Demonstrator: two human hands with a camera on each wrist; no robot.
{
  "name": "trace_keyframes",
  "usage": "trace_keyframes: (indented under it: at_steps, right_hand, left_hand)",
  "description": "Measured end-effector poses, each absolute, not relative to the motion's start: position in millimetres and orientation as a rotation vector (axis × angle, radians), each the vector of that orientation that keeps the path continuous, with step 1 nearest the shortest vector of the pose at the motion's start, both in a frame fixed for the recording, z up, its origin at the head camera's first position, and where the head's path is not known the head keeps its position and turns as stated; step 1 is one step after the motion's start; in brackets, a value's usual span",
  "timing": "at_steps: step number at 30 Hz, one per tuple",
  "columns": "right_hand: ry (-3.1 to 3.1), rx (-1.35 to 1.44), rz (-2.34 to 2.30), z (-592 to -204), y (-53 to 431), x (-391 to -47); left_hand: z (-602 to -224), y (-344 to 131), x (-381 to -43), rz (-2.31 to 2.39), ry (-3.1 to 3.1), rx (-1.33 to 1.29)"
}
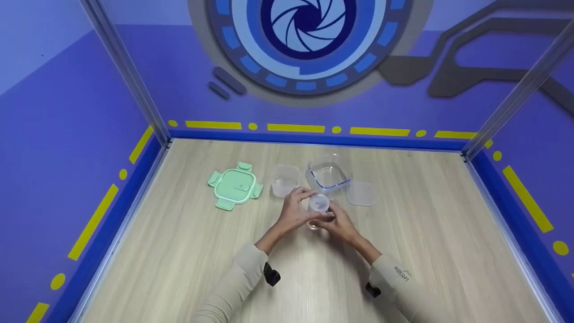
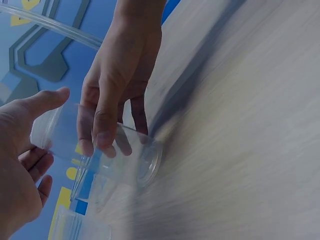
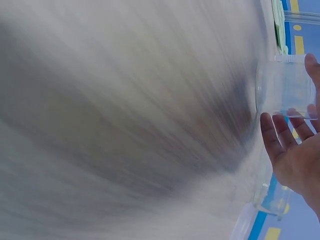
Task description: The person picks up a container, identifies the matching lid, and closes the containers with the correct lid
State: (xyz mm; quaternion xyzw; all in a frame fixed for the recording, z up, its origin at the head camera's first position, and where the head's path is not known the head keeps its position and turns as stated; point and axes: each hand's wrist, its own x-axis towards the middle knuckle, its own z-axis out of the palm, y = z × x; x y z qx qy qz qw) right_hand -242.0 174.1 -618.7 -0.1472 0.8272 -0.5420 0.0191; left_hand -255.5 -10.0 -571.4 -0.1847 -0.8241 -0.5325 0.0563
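Between both hands is a clear cup (image 1: 313,225) with a round, translucent top (image 1: 319,203), held above the tabletop. My left hand (image 1: 295,211) curls round its upper end, thumb in front and fingers behind. Lower down, my right hand (image 1: 341,223) grips the body from the right side. In the left wrist view the right hand (image 2: 117,85) comes across with its thumb on the cup (image 2: 132,155), other fingers showing through the clear wall. Fingertips of a hand (image 3: 295,155) meet the cup's side (image 3: 280,87) in the right wrist view.
Behind the hands stand a translucent square container (image 1: 285,180) and a square glass container (image 1: 338,185). A flat translucent lid (image 1: 360,194) lies to the right, and a green latch lid (image 1: 234,185) to the left. Blue walls (image 1: 296,112) border the wood-look table (image 1: 179,251).
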Motion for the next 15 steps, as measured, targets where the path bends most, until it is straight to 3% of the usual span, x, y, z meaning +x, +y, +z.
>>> trace_keyframes:
  at_steps: [15]
  right_hand:
    - [2.569,-0.469,-1.681,-616.5,174.5,-241.8]
  left_hand:
    - [-570.7,-16.3,-251.8,-1.607,-2.567,-0.683]
